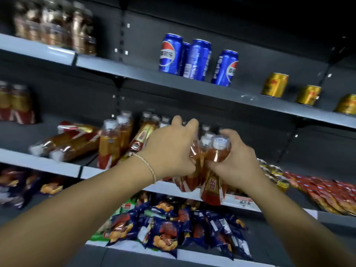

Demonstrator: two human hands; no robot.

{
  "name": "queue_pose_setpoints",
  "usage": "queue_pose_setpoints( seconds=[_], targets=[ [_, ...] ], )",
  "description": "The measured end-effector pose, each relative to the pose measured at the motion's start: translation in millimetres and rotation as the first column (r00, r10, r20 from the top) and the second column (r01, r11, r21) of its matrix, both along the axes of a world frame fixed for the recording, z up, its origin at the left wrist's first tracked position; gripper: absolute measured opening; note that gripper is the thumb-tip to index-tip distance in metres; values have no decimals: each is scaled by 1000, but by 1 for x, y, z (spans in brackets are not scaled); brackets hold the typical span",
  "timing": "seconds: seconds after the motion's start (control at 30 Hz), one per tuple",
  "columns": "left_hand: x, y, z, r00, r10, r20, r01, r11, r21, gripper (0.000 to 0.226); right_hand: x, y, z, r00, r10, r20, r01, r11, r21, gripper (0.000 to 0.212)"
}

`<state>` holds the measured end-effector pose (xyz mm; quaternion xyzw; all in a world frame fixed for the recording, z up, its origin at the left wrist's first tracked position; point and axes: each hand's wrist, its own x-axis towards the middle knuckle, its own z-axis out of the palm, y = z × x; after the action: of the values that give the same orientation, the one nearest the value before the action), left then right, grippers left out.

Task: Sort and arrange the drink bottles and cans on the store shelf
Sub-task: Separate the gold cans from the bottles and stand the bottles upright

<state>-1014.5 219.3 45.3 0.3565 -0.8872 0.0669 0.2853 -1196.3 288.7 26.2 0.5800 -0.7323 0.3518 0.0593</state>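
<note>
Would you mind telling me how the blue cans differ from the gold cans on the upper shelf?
The blue cans are tall and slim; the gold cans are short and squat. The blue cans stand close together, while the gold cans are spaced apart in a row. Both kinds stand upright on the same shelf.

Jars (55, 27) upper left: motion blur, contents unreadable. Left-edge bottles (16, 104): cropped, blurred. Rightmost gold can (346, 105): clipped by right edge. Back blue can (185, 54): mostly behind the front two. Left hand (169, 149) covers cap and neck of the rear bottle (193, 157) it grips. Right hand (237, 164): fingertips behind the front bottle (217, 155), out of sight. Price tag (243, 201): print too blurred to read. Snack bags (17, 186) lower left: smeared. Both forearms run off the bottom edge.
</note>
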Motion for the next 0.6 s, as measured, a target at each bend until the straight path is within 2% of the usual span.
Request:
queue_pose_setpoints(
  seconds=[0.13, 0.23, 0.37, 0.5, 0.6],
  targets=[
    [72, -4, -12, 994, 99, 48, -103, 990, 93, 58, 60, -31, -10, 967, 186, 173, -202, 976, 77, 83],
    [127, -10, -18, 985, 171, 39, -175, 976, 134, 52, 104, -56, -17, 910, 334, 246, -367, 925, 101, 71],
    [198, -19, -24, 956, 295, -5, -286, 932, 221, 52, 170, -88, -19, 838, 478, 264, -521, 845, 123, 70],
    [261, -23, -38, 899, 438, -4, -430, 885, 179, 44, 237, -116, -27, 762, 580, 289, -637, 752, 172, 71],
    [303, -27, -49, 820, 571, 30, -566, 803, 185, 44, 285, -135, -38, 698, 647, 306, -710, 679, 184, 70]
  ],
)
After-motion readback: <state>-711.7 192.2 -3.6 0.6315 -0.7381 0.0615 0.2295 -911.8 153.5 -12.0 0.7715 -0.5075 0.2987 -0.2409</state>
